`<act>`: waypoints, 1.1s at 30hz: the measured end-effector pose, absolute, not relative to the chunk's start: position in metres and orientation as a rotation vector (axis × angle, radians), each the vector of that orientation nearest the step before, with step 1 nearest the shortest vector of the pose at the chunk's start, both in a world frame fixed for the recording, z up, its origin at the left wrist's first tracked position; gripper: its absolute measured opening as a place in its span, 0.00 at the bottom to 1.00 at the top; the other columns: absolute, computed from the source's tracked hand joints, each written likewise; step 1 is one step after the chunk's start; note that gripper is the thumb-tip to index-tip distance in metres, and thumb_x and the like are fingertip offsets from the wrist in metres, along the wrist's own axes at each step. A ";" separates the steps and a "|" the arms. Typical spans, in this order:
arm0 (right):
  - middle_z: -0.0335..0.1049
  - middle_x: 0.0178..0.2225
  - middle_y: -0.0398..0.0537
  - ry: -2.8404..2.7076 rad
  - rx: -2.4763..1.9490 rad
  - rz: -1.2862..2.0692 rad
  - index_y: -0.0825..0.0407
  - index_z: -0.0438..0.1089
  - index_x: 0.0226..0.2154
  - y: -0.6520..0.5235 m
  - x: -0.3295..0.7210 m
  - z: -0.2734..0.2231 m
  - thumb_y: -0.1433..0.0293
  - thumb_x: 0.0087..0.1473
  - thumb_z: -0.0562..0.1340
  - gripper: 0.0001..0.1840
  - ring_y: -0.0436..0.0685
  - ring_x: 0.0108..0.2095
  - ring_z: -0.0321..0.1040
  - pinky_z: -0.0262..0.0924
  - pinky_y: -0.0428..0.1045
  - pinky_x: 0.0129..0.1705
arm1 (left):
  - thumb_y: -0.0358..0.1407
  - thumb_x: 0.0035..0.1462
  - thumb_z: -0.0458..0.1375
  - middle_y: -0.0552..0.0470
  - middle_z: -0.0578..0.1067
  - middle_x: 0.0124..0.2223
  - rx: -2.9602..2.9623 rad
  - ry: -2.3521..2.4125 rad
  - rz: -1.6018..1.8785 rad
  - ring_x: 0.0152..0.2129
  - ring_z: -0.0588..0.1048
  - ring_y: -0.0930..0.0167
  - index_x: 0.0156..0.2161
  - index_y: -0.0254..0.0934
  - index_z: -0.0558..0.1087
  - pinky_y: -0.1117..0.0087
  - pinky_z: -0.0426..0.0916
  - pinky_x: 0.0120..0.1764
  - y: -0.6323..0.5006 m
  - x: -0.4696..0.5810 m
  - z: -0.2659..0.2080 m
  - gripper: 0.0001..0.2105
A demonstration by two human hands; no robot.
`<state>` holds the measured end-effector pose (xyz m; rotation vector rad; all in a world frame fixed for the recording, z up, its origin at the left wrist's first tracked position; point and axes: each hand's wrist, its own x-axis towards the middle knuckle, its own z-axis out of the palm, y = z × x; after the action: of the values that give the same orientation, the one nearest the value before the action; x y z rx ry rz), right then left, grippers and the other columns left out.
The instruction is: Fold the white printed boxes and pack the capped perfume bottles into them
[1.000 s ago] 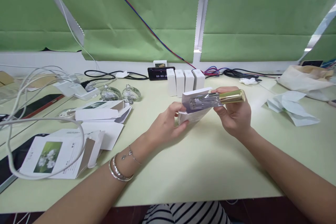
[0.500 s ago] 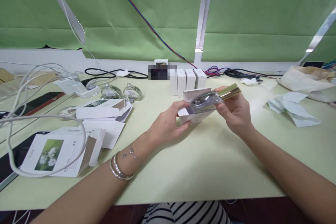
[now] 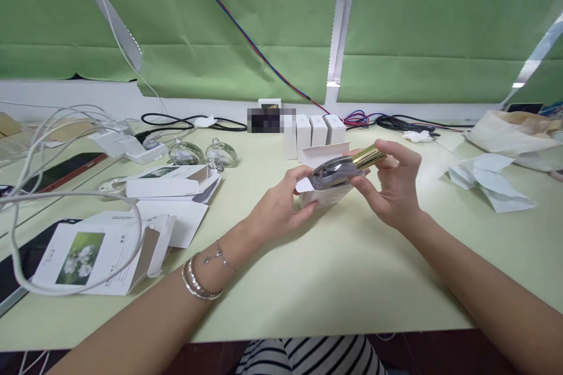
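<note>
A small white box (image 3: 323, 197) with a raised flap is gripped at its left end by my left hand (image 3: 288, 202), thumb above and fingers below. In the mouth of the box lies a dark, glossy, rounded bottle (image 3: 332, 173) with a ribbed gold cap (image 3: 369, 156). Closed around the cap end is my right hand (image 3: 396, 187), its index finger on top of the cap and its thumb beneath near the bottle's neck. How deep the bottle sits inside the box is partly hidden.
Several white boxes (image 3: 319, 129) stand upright behind my hands. Two clear glass bottles (image 3: 220, 153) are at the left rear. Opened cartons (image 3: 97, 258), a looping white cable (image 3: 141, 228) and phones lie left. Crumpled paper (image 3: 488, 181) and a cloth bag (image 3: 519, 135) lie right.
The gold-capped bottle has moved left and down, further into the white box. My right hand has shifted with it, and its index finger now lies on top of the cap.
</note>
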<state>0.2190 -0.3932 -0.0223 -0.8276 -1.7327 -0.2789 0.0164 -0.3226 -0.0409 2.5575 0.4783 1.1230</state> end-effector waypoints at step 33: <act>0.71 0.31 0.43 -2.040 -1.021 -0.601 0.49 0.62 0.44 -0.399 0.211 -0.028 0.80 0.53 0.58 0.17 0.54 0.34 0.66 0.53 0.53 0.39 | 0.30 0.52 0.58 0.50 0.69 0.45 2.531 0.251 1.192 0.39 0.73 0.70 0.52 0.43 0.57 0.70 0.74 0.36 -0.319 0.019 -0.043 0.23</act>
<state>0.2106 -0.3985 -0.0277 -1.0206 -2.0404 -0.6007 0.0191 -0.3194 -0.0435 2.5307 0.2506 1.1920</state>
